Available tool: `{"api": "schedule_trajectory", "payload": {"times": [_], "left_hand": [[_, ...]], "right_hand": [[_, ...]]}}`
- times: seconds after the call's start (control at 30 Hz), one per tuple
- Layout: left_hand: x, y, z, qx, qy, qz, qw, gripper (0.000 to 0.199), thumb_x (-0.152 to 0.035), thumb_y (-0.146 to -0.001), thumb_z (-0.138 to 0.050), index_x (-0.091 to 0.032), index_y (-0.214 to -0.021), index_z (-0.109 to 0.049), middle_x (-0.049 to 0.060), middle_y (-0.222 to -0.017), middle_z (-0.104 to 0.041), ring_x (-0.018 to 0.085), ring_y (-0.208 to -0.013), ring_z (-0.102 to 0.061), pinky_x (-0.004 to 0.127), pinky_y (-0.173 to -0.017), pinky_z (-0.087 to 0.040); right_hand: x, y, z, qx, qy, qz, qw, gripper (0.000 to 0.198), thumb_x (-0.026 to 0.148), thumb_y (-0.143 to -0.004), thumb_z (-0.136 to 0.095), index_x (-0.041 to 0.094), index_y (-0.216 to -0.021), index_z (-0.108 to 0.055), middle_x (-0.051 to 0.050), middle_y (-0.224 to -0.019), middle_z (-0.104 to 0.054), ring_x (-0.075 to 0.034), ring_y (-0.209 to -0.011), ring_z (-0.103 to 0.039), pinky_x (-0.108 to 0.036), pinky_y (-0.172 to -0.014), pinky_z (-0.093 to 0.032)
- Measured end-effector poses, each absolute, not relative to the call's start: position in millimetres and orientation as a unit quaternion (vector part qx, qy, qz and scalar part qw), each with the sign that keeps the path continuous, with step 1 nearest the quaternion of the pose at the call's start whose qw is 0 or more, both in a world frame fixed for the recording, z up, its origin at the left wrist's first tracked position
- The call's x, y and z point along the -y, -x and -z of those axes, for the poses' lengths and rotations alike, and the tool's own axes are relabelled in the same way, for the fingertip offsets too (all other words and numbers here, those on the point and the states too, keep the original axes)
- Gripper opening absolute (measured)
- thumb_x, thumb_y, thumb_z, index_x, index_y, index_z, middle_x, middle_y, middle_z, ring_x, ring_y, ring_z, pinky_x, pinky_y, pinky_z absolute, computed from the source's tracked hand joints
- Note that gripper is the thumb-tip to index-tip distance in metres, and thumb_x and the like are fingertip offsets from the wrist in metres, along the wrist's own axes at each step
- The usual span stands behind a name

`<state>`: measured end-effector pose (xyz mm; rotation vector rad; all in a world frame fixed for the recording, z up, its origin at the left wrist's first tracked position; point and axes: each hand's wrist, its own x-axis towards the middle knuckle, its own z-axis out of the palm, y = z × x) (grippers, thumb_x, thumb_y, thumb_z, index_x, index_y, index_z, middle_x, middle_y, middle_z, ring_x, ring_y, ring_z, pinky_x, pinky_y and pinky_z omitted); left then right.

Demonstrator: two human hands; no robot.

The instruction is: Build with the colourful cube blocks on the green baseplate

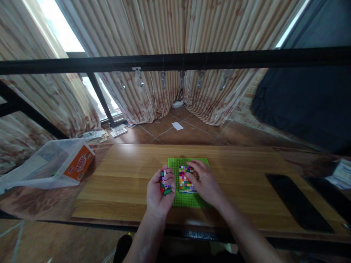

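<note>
The patch of small coloured bricks [186,179] lies directly under the right hand [206,182], whose fingers are spread flat and press on its upper right corner, so this hand is the nearer one. The patch sits on a green baseplate [189,199] at the middle of the wooden table [123,171], and its long axis runs away from the person. Just left of it, the left hand [159,195] is curled around a small cluster of loose bricks [165,182], touching the baseplate's left edge (the cluster shows red, green and white). The patch is a tight rectangular grid in yellow, red, white, blue and green. A clear plastic bag holding an orange box [79,164] lies well apart on the left.
</note>
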<state>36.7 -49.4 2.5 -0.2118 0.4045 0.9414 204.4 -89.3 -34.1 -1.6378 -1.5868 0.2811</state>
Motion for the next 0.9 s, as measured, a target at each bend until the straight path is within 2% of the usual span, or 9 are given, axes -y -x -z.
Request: {"api": "schedule_trajectory", "payload": {"times": [0.1,0.2,0.3,0.4,0.63,0.73,0.8,0.9], "left_hand": [[52,-44,-1,-0.200,0.120,-0.462,0.856,0.024,-0.013,-0.093,-0.038,-0.010,-0.084,-0.060,0.005,-0.075,-0.055,0.004,-0.058,-0.055,0.012,-0.055,-0.050],[54,-52,2,-0.232,0.094,-0.468,0.847,0.023,-0.013,-0.091,-0.043,-0.011,-0.081,-0.063,0.006,-0.077,-0.061,0.008,-0.065,-0.061,0.018,-0.063,-0.054],[55,-58,3,-0.266,0.060,-0.479,0.835,0.020,-0.012,-0.088,-0.048,-0.012,-0.079,-0.065,0.005,-0.075,-0.065,0.011,-0.068,-0.064,0.021,-0.064,-0.055],[55,-63,2,-0.287,0.047,-0.489,0.823,0.020,-0.009,-0.085,-0.049,-0.012,-0.076,-0.066,0.005,-0.073,-0.067,0.011,-0.068,-0.065,0.022,-0.067,-0.056],[58,-68,0,-0.309,0.025,-0.482,0.820,0.014,-0.009,-0.081,-0.055,-0.011,-0.076,-0.067,0.007,-0.077,-0.069,0.013,-0.073,-0.068,0.020,-0.066,-0.056],[58,-67,-1,-0.310,0.032,-0.483,0.819,0.016,-0.011,-0.084,-0.053,-0.011,-0.076,-0.066,0.008,-0.080,-0.070,0.014,-0.076,-0.068,0.020,-0.064,-0.057],[57,-65,0,-0.300,0.035,-0.478,0.825,0.019,-0.014,-0.088,-0.051,-0.011,-0.076,-0.065,0.008,-0.080,-0.069,0.013,-0.074,-0.068,0.019,-0.062,-0.057],[56,-61,1,-0.294,0.046,-0.477,0.827,0.023,-0.017,-0.092,-0.049,-0.011,-0.074,-0.061,0.006,-0.075,-0.065,0.009,-0.066,-0.064,0.016,-0.057,-0.055]], "right_hand": [[107,-192,17,0.606,0.635,-0.070,0.473,0.020,0.028,-0.091,-0.054,0.024,-0.103,-0.069,-0.009,-0.107,-0.065,-0.023,-0.105,-0.059,-0.041,-0.092,-0.047],[116,-178,1,0.639,0.571,-0.141,0.496,0.017,0.026,-0.091,-0.055,0.026,-0.101,-0.068,-0.006,-0.099,-0.067,-0.019,-0.094,-0.063,-0.034,-0.082,-0.051],[116,-168,-2,0.653,0.559,-0.190,0.475,0.021,0.024,-0.089,-0.058,0.028,-0.107,-0.067,-0.004,-0.101,-0.068,-0.020,-0.096,-0.063,-0.035,-0.085,-0.051],[110,-165,4,0.643,0.590,-0.177,0.456,0.024,0.024,-0.087,-0.059,0.029,-0.109,-0.067,-0.004,-0.102,-0.068,-0.020,-0.096,-0.063,-0.036,-0.086,-0.050],[103,-166,12,0.620,0.617,-0.137,0.465,0.014,0.026,-0.088,-0.059,0.027,-0.095,-0.071,-0.005,-0.092,-0.068,-0.020,-0.087,-0.062,-0.035,-0.081,-0.049],[101,-164,8,0.560,0.602,-0.218,0.526,0.008,0.028,-0.085,-0.062,0.024,-0.086,-0.069,-0.002,-0.083,-0.067,-0.017,-0.078,-0.061,-0.031,-0.072,-0.049],[100,-162,5,0.501,0.577,-0.297,0.573,0.009,0.031,-0.084,-0.062,0.023,-0.082,-0.066,0.000,-0.075,-0.066,-0.015,-0.070,-0.060,-0.028,-0.068,-0.049],[97,-160,0,0.438,0.557,-0.377,0.597,0.015,0.036,-0.081,-0.065,0.022,-0.079,-0.066,0.001,-0.066,-0.063,-0.012,-0.060,-0.056,-0.025,-0.060,-0.047]]}}
